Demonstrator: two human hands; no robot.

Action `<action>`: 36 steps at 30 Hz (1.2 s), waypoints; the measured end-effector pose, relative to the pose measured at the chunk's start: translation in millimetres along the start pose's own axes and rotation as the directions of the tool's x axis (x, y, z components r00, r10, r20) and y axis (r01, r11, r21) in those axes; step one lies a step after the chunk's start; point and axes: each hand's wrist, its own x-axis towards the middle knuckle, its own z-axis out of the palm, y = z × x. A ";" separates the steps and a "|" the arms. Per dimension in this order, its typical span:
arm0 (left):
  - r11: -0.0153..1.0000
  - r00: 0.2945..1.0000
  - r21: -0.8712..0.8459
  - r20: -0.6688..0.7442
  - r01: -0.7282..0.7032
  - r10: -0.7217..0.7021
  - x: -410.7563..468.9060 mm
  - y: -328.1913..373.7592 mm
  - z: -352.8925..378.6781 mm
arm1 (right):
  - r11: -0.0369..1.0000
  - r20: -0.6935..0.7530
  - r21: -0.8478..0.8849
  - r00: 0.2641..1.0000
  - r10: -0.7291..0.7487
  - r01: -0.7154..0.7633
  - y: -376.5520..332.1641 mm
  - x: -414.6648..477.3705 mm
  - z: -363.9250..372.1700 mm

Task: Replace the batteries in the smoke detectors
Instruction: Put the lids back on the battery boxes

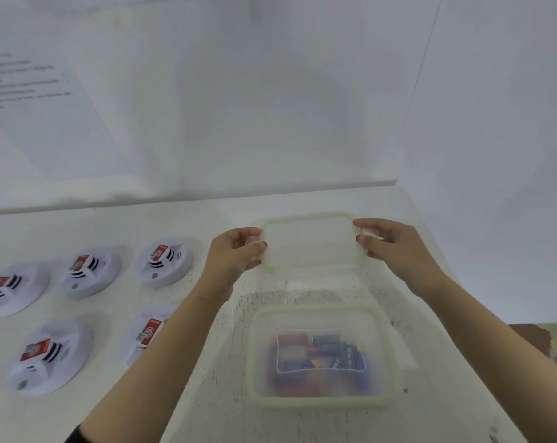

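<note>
From the head camera, your left hand (235, 251) and right hand (389, 247) each pinch a short end of the translucent lid (309, 244), thumb on the near side and fingers curled over the edge. The lid appears to be off and beyond the far side of the container (261, 362).

That open container sits on the table (222, 394) just in front of you. The batteries (321, 353) lie inside as a blurred pile of red and blue, so you cannot count them. The five smoke detectors (163, 260) lie in two rows to the left, well apart from the container.

Expect the lid to be light, thin and a little flexible, with a soft green rim seal. Your grip on the two short ends is a sound one, and a light pinch should do. The detectors look like light, rigid plastic shells. Take each by its round rim rather than by the raised centre with the red label. The batteries should be dense for their size and smooth, so pinch them across the body.

For room, the wall (270, 123) stands close behind the lid, with a printed sheet (31, 91) at far left. The table's right edge runs just beyond your right forearm, so that side is risky. Bare surface between the container and the wall seems the safest spot for the lid.
</note>
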 end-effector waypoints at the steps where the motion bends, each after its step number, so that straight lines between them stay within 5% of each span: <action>1: 0.999 1.000 0.024 -0.012 -0.024 0.024 2.4 1.1 1.1 | 0.999 -0.016 -0.033 1.000 -0.003 0.002 -0.3 2.8 0.5; 16: 0.988 1.000 0.154 0.013 -0.030 0.028 10.2 -8.1 -2.1 | 0.999 -0.019 0.022 0.999 -0.047 0.047 11.3 9.1 3.2; 18: 0.902 0.977 0.382 0.017 -0.202 0.212 10.7 -10.8 -3.4 | 0.990 -0.004 -0.114 0.996 -0.084 0.083 13.7 8.6 2.4; 20: 0.765 0.912 0.501 0.164 -0.405 0.375 10.6 -10.3 -4.5 | 0.961 0.063 -0.246 0.991 -0.116 0.128 12.4 5.5 -0.2; 25: 0.573 0.810 0.595 0.537 -0.563 0.238 13.6 -12.5 -0.1 | 0.908 0.345 -0.353 0.933 -0.098 0.226 8.6 2.9 0.3; 28: 0.479 0.787 0.625 0.521 -0.616 0.331 16.5 -21.7 3.0 | 0.905 0.348 -0.348 0.930 -0.118 0.245 9.8 4.5 3.7; 33: 0.458 0.729 0.569 0.494 -0.683 0.473 19.8 -36.1 3.9 | 0.878 0.277 -0.363 0.935 -0.220 0.314 23.4 2.4 9.8; 36: 0.345 0.677 0.592 0.537 -0.728 0.503 23.3 -40.9 3.0 | 0.848 0.261 -0.409 0.934 -0.244 0.336 27.1 2.3 11.8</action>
